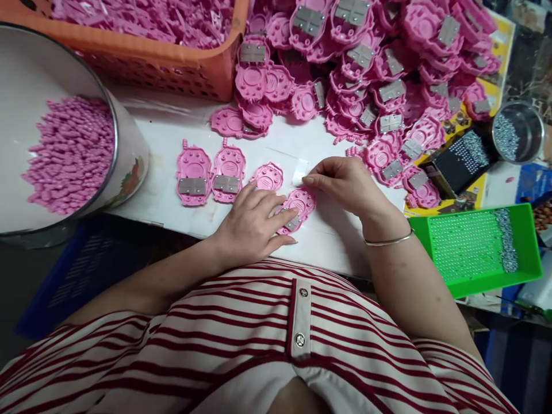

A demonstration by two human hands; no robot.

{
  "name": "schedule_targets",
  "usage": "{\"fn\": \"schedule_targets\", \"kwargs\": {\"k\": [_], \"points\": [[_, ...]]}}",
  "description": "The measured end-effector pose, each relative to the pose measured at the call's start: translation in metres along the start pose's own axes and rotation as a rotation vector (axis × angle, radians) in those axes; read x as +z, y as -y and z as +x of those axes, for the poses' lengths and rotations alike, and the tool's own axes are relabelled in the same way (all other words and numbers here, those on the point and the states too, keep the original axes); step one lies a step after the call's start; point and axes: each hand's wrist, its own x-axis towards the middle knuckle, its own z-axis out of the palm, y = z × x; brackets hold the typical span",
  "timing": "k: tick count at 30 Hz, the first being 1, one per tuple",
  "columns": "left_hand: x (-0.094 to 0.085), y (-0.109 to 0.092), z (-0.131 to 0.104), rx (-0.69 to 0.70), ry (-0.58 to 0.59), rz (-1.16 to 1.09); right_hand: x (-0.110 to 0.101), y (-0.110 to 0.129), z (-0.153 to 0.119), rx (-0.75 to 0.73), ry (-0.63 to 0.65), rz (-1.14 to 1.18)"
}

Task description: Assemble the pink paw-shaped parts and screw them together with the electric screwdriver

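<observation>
My left hand lies with its fingers spread over two pink plastic casings. One casing is partly under the fingers. The other casing carries a metal plate that my fingers partly cover. At that casing's far edge, my right hand is closed in a pinch; what sits between its fingertips is too small to make out. A shiny whitish patch shows beside the fingertips. To the left, two more casings lie side by side with metal plates screwed on.
Many pink casings are heaped at the back right. An orange basket and a white enamel pot hold pink parts. Screws lie in a green tray, a black box and a round metal tin.
</observation>
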Motion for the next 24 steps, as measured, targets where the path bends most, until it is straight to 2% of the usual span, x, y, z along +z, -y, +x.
{"fn": "schedule_targets", "kwargs": {"k": [6, 12, 20, 24], "points": [[0.0, 0.001, 0.0, 0.008, 0.002, -0.013, -0.004, 0.011, 0.015, 0.05, 0.133, -0.155], [0.0, 0.0, 0.001, -0.002, 0.009, -0.028, -0.008, 0.006, 0.019, 0.094, 0.199, -0.07], [0.0, 0.0, 0.001, 0.0, 0.01, -0.028, -0.007, 0.015, 0.018, 0.133, 0.179, -0.178], [0.0, 0.0, 0.001, -0.004, 0.018, -0.023, -0.01, 0.013, 0.017, 0.114, 0.217, -0.138]]}}
